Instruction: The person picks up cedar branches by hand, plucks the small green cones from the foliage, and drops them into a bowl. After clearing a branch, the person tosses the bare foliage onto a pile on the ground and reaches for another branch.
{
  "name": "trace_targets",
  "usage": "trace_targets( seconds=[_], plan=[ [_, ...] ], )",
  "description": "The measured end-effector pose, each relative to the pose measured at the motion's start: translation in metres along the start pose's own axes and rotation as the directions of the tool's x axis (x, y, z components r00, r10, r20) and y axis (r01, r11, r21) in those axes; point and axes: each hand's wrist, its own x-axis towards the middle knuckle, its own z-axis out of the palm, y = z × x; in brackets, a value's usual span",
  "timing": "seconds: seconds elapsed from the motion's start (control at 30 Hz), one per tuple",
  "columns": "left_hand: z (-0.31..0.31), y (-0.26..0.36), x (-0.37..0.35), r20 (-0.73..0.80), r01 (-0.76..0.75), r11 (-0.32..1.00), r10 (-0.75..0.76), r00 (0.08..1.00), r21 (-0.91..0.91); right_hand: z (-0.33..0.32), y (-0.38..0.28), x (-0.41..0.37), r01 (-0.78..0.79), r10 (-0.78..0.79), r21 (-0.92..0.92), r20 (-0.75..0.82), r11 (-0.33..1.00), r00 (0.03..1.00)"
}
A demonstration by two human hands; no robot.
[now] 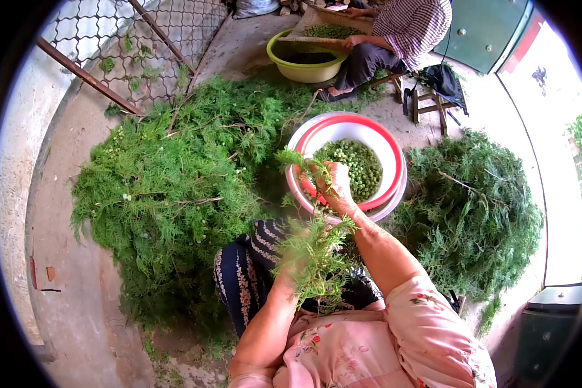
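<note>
Leafy sprig (317, 255) held across the lap, its tip reaching over the near rim of the red-rimmed basin (396, 161). Right hand (335, 186) over that rim, fingers curled tight around the sprig's upper end. Left hand (292, 262) lower down at the sprig's base, blurred and mostly hidden by foliage; can't tell the finger state. Basin holds small green berries (357, 165). Big pile of cut green branches (168, 187) left of the basin, second pile (475, 207) on the right, both on concrete floor. Farther back another person (404, 29) sits by a yellow-green tub (304, 70), wooden stool (431, 103) beside them.
</note>
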Motion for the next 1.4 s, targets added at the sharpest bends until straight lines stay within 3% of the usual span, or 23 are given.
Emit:
trace_targets(
  seconds=[0.03,0.07,0.13,0.2,0.27,0.33,0.43,0.53,0.63,0.73,0.87,0.97,1.0,1.07,1.13,1.17,1.2,1.27,1.37,1.4],
  plan=[
    [0.001,0.001,0.001,0.039,-0.027,1.0,0.027,0.999,0.013,0.002,0.004,0.001,0.016,-0.016,0.013,-0.013,1.0,1.0],
    [0.004,0.002,0.0,-0.035,0.034,0.993,-0.038,0.999,-0.111,0.003,0.008,0.0,0.032,-0.031,0.027,-0.025,0.999,0.999],
    [0.004,0.001,0.002,-0.044,0.03,0.993,-0.035,0.998,-0.116,0.009,0.01,0.0,0.069,-0.063,0.048,-0.115,0.996,0.991],
    [-0.002,-0.001,0.003,-0.044,0.032,0.991,-0.038,0.998,-0.128,0.017,0.013,0.002,-0.034,0.054,0.143,-0.141,0.989,0.989],
    [-0.012,-0.004,0.003,-0.032,0.042,0.988,-0.048,0.998,-0.151,0.019,0.016,0.002,-0.06,0.08,0.126,-0.162,0.99,0.984],
    [-0.001,-0.002,-0.002,-0.047,-0.008,0.988,0.001,0.999,-0.153,0.019,0.018,0.003,-0.01,0.008,-0.006,-0.178,1.0,0.984],
    [-0.008,-0.005,0.0,-0.015,-0.011,0.98,0.009,1.0,-0.196,0.023,0.022,0.003,0.071,-0.056,0.056,-0.226,0.996,0.972],
    [-0.008,-0.005,0.0,-0.038,-0.006,0.984,-0.001,0.999,-0.18,0.024,0.031,0.007,0.077,-0.104,-0.143,-0.196,0.987,0.975],
    [-0.001,-0.002,-0.001,-0.112,-0.006,0.99,-0.009,0.994,-0.138,0.039,0.047,0.017,-0.063,0.058,-0.013,-0.245,0.998,0.968],
    [-0.008,-0.006,0.003,-0.083,0.0,0.979,-0.018,0.996,-0.206,0.037,0.049,0.016,-0.011,-0.025,-0.147,-0.241,0.989,0.97],
    [-0.012,-0.009,0.004,-0.086,0.021,0.969,-0.044,0.995,-0.247,0.032,0.043,0.014,0.102,-0.133,-0.158,-0.199,0.982,0.971],
    [0.013,0.004,0.006,-0.214,0.015,0.99,-0.045,0.976,-0.14,0.033,0.036,0.019,-0.082,0.058,-0.139,-0.169,0.987,0.984],
    [0.011,0.003,0.006,-0.153,-0.019,0.997,0.008,0.988,-0.07,0.039,0.046,0.022,-0.17,0.178,0.064,-0.146,0.983,0.973],
    [0.007,0.002,0.004,-0.078,-0.054,0.998,0.053,0.996,-0.01,0.054,0.074,0.027,-0.335,0.387,0.444,-0.03,0.831,0.921],
    [0.012,0.005,0.001,-0.112,-0.006,0.995,-0.005,0.994,-0.1,0.021,0.001,0.002,-0.354,0.344,0.836,0.215,0.419,0.914],
    [0.014,0.006,-0.001,-0.151,0.037,0.982,-0.066,0.986,-0.184,0.018,0.004,0.0,-0.375,0.31,0.845,0.266,0.38,0.913],
    [0.004,0.004,0.001,-0.059,0.021,0.998,-0.024,0.998,-0.056,0.013,0.003,-0.003,-0.399,0.274,0.851,0.316,0.343,0.909],
    [-0.002,-0.003,0.003,-0.082,0.006,1.0,-0.006,0.997,-0.001,0.005,-0.001,-0.006,-0.431,0.223,0.85,0.377,0.304,0.899],
    [0.01,0.003,0.002,-0.179,0.094,0.992,-0.107,0.978,-0.08,-0.004,-0.015,-0.005,-0.458,0.25,0.861,0.404,0.222,0.88],
    [0.013,0.004,0.006,-0.216,0.15,0.966,-0.196,0.957,-0.21,-0.004,-0.016,-0.003,-0.467,0.27,0.865,0.413,0.181,0.87]
  ],
)
